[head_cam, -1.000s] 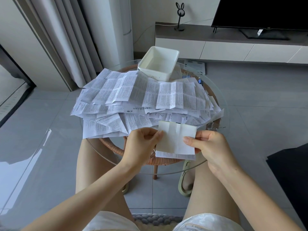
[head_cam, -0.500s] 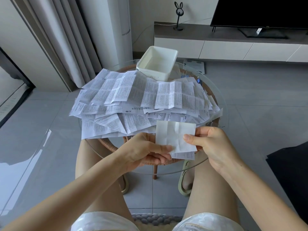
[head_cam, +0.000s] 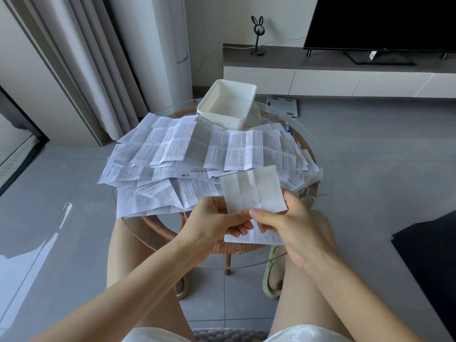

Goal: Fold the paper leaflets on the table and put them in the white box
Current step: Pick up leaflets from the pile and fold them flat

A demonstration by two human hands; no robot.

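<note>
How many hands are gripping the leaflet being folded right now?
2. The left hand pinches the leaflet at its lower left; the right hand pinches it at the lower middle. Neither is hidden.

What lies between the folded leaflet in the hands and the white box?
In the head view, a heap of unfolded printed paper leaflets covers the round glass table between them.

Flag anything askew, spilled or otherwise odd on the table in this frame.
The leaflet pile sprawls past the left and near edges of the glass table, sheets overhanging. White box stands upright, empty. Nothing else odd.
</note>
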